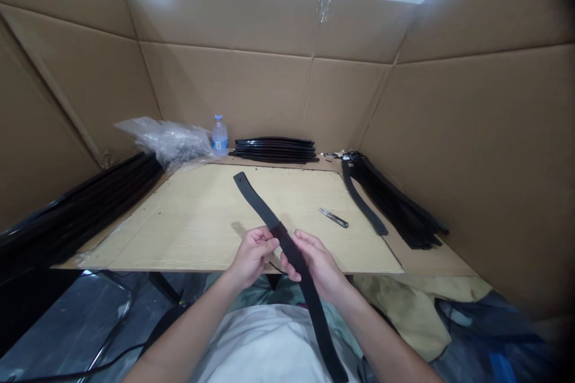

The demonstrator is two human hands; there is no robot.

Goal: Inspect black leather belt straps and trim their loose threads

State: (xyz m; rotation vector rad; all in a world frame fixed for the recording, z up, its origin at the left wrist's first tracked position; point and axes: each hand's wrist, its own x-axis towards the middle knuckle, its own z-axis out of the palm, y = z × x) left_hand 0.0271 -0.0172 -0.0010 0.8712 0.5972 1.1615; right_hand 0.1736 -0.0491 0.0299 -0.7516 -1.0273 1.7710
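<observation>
Cardboard walls (224, 84) on three sides. Table (426, 257) within, a pale board (188, 209) covering most of it. Long dark pile (76, 206) along the left edge; smaller black pile (399, 209) along the right. Clear bag (175, 140) at the far left; black stack (274, 149) against the back wall.

Held strip (314, 305): slanted over the table's near edge, far end above the board, near end over the lap. Greyer beyond the fingers, blacker this side. Loose strip (359, 200) just beside the right pile.

Left hand (255, 254) pinches the held strip mid-length; right hand (314, 260) grips it opposite, fingers curled underneath.

Bottle (220, 139) beside the bag, upright. Snips (333, 217) on the board, blades pointing far-left.
</observation>
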